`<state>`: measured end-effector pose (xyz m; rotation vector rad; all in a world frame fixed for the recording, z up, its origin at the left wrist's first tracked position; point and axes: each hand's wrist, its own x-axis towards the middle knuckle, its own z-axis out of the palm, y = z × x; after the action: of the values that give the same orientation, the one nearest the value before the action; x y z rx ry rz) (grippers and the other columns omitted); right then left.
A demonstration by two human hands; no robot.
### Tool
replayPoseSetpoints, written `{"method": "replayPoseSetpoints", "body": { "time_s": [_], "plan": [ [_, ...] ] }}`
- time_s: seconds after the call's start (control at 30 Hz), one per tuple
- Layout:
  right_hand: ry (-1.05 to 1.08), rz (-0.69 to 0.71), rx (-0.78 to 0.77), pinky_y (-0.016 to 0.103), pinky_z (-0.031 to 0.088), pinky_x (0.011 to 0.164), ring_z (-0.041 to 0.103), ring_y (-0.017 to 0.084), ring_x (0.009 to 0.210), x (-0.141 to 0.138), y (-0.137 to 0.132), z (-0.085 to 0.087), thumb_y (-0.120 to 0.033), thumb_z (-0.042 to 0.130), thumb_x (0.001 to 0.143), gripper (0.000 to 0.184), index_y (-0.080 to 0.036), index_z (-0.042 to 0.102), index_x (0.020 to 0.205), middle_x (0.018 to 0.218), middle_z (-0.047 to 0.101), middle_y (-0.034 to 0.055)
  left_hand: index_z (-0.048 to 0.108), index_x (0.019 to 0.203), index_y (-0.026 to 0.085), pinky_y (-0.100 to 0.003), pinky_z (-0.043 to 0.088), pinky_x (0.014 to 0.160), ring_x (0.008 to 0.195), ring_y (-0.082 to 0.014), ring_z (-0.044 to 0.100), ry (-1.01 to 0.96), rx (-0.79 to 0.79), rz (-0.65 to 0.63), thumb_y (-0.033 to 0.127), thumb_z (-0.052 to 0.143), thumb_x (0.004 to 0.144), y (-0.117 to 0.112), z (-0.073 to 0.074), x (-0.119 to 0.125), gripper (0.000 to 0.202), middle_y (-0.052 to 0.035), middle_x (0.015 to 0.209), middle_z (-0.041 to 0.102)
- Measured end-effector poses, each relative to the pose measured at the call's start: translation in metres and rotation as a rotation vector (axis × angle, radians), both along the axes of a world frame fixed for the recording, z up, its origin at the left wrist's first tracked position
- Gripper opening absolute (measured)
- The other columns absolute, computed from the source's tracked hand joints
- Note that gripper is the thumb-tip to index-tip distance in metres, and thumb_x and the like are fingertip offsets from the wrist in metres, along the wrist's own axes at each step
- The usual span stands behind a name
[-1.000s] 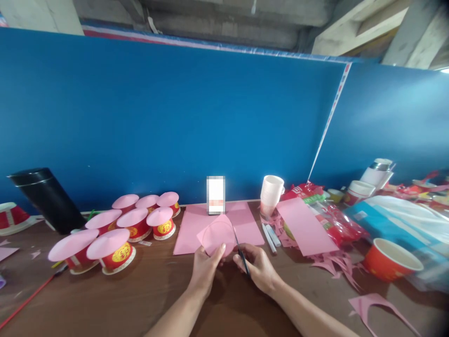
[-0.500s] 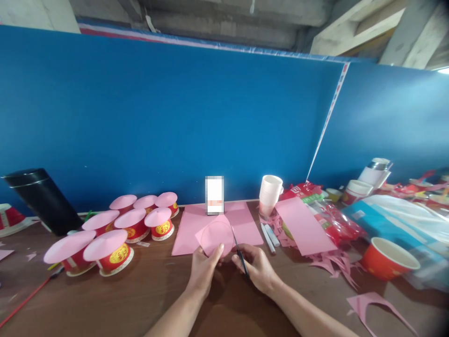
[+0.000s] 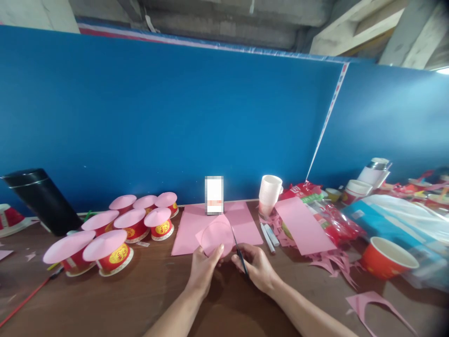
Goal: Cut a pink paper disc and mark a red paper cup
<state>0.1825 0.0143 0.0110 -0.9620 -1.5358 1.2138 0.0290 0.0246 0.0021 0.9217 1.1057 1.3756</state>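
My left hand (image 3: 204, 270) pinches the lower edge of a pink paper piece (image 3: 215, 237) with a circle drawn on it, held just above the brown table (image 3: 147, 299). My right hand (image 3: 258, 268) is closed on small dark scissors (image 3: 238, 249), whose blades run up along the paper's right edge. Under the paper lies a flat pink sheet (image 3: 245, 224).
Several upturned red cups with pink paper tops (image 3: 115, 229) stand at the left, beside a black cylinder (image 3: 42, 200). A stack of white cups (image 3: 270, 193), two markers (image 3: 269, 235), another pink sheet (image 3: 304, 225), pink scraps (image 3: 333, 264), a red bowl (image 3: 387, 257) and bags lie at the right.
Almost nothing differs. The view has drifted slightly to the right, and both hands keep the same hold on the paper and scissors.
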Motion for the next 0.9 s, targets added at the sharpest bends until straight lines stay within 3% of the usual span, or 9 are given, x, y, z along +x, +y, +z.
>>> {"method": "replayPoseSetpoints", "body": {
  "time_s": [0.4,0.9],
  "plan": [
    [0.007,-0.002,0.006,0.018,0.037,0.051,0.044,0.009,0.054,0.0005,-0.0003,0.002,-0.029,0.066,0.073,0.023,-0.013,0.064,0.09,0.059,0.051,-0.003,0.06,0.072,0.009,-0.025,0.043,0.05,0.052,-0.0143,0.056,0.023,0.004,-0.014,0.038,0.067,0.065,-0.0026,0.0053,0.0006,0.031,-0.0046,0.058,0.061],
    [-0.053,-0.023,0.005,0.017,0.037,0.048,0.043,0.008,0.052,0.0017,0.0002,0.0002,-0.03,0.065,0.074,0.027,-0.012,0.063,0.093,0.06,0.052,-0.0024,0.063,0.074,0.009,-0.024,0.043,0.049,0.051,-0.016,0.058,0.002,-0.007,0.014,0.041,0.07,0.059,-0.0002,0.0031,-0.0001,0.036,-0.0062,0.058,0.064]
  ]
}}
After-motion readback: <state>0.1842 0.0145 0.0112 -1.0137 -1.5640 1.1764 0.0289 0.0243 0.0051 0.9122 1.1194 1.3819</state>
